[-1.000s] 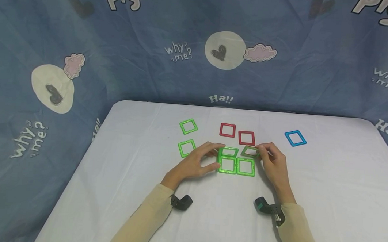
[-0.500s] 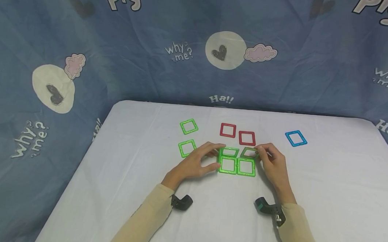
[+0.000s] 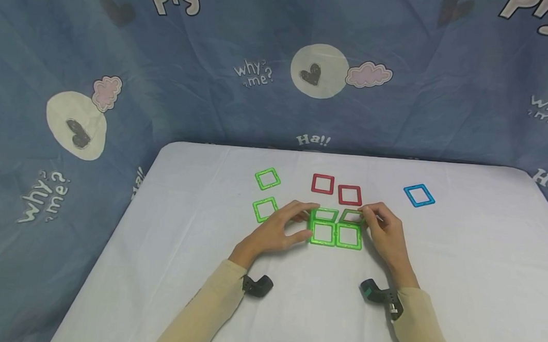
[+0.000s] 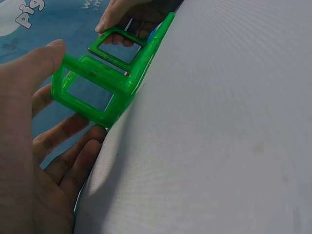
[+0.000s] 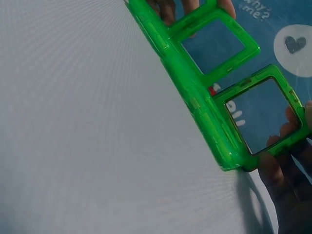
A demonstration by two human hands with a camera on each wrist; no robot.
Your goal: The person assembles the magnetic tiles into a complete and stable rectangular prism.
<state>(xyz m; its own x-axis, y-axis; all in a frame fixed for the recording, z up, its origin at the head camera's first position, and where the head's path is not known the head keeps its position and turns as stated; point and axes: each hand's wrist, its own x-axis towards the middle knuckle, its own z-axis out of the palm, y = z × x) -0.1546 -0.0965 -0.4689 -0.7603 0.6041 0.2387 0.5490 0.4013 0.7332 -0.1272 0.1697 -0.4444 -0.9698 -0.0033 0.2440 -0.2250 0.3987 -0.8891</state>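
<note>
Two green magnetic tiles, a left one (image 3: 322,244) and a right one (image 3: 349,247), lie flat and edge to edge in the head view. Behind the left one stands an upright green tile (image 3: 325,210). My left hand (image 3: 280,230) grips another upright green tile (image 4: 93,75) along the left side, thumb at one corner. At the back right, my right hand (image 3: 387,236) pinches the outer edge of a green tile (image 5: 291,97), whose lower edge meets the right flat tile. In the right wrist view a narrow gap separates it from the upright tile beside it.
Loose tiles lie on the white table (image 3: 313,307): an upper green tile (image 3: 270,186) and a lower green tile (image 3: 263,200) at left, a left red tile (image 3: 323,176) and a right red tile (image 3: 349,187) behind, a blue tile (image 3: 424,204) at right. Blue cloth (image 3: 204,84) hangs behind.
The tile in my right hand has come down slightly toward the viewer, onto the back edge of the right flat tile. My left hand holds its place.
</note>
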